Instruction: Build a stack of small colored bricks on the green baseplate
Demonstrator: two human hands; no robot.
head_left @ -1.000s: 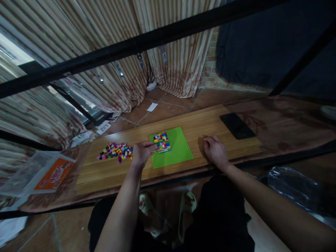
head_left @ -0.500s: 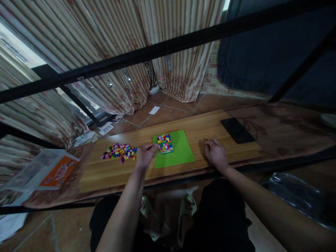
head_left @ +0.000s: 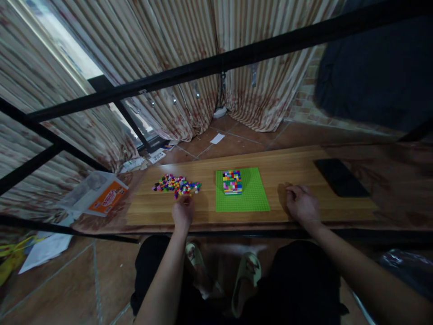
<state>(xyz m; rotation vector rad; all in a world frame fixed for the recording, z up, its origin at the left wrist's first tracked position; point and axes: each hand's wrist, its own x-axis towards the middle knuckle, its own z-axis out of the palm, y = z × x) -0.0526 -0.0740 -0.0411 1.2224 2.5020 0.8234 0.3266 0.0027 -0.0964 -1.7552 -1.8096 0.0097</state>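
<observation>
My left hand (head_left: pixel 183 212) is at the near edge of a pile of small loose toy bricks (head_left: pixel 174 184) in many colours. Its fingers are curled together, and whatever they may hold is hidden. On the green baseplate (head_left: pixel 252 194) stands a block of many-coloured toy bricks (head_left: pixel 232 182), built up near the plate's left side. Off to the right of the plate, my right hand (head_left: pixel 302 202) rests on the wooden board with its fingers curled in and nothing visible in them.
A black phone or tablet (head_left: pixel 340 177) lies at the right of the wooden board (head_left: pixel 203 216). Left of the board sits a clear plastic box (head_left: pixel 79 192) with an orange label. A dark metal rail (head_left: pixel 189 70) crosses beyond the board, before striped curtains (head_left: pixel 169 36).
My left hand has left the brick block and moved left to the loose pile. My right hand stays on the board. The view has turned a little to the left.
</observation>
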